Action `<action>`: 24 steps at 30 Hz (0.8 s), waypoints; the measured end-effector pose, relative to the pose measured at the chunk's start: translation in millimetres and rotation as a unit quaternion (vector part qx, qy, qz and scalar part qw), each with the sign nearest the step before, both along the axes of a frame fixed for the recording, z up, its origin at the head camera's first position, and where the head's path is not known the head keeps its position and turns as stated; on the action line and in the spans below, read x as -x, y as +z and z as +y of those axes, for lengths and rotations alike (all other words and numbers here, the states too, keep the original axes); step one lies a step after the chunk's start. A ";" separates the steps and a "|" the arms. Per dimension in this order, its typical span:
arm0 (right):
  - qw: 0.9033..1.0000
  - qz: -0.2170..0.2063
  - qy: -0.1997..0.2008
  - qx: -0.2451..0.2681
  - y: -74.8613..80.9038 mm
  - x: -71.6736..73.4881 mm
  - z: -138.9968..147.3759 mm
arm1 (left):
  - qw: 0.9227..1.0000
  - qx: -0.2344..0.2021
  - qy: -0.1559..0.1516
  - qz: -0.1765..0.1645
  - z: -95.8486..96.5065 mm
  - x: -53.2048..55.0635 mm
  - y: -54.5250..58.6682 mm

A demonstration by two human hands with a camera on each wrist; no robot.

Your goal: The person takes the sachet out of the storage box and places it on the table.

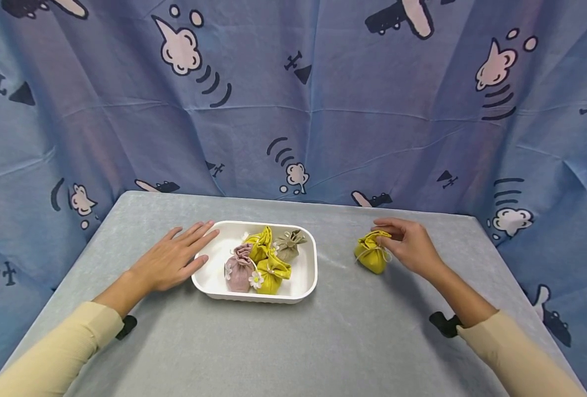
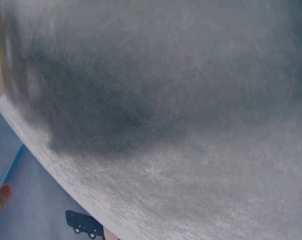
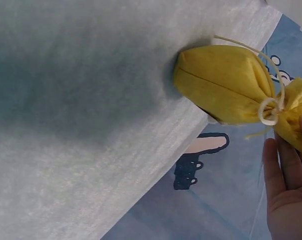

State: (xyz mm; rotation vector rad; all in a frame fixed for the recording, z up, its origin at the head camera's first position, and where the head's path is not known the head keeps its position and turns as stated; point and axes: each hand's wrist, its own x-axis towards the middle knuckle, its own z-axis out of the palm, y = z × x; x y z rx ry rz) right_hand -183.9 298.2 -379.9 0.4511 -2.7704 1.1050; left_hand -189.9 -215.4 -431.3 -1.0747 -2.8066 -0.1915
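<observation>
A small yellow drawstring pouch stands on the table to the right of a white tray. My right hand pinches the pouch's gathered top between thumb and fingers. In the right wrist view the yellow pouch shows a pale cord tied in a loop round its neck; its base appears to be on the table. My left hand rests with straight fingers at the tray's left rim. Inside the tray sit two yellow pouches, a pinkish pouch and an olive-grey pouch.
A white flower ornament lies against the pouches in the tray. Grey cloth covers the table. Behind it hangs a blue patterned curtain. The left wrist view holds mostly table surface and shadow.
</observation>
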 end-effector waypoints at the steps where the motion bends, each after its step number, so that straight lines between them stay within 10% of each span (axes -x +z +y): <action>1: 1.000 -0.005 0.003 0.002 1.3 -0.1 -0.5 | 1.000 -0.001 0.000 0.002 0.0 0.0 -0.1; 24: 0.992 -0.050 0.111 0.030 23.6 11.0 -57.9 | 1.000 0.017 0.009 -0.022 0.5 -0.5 1.9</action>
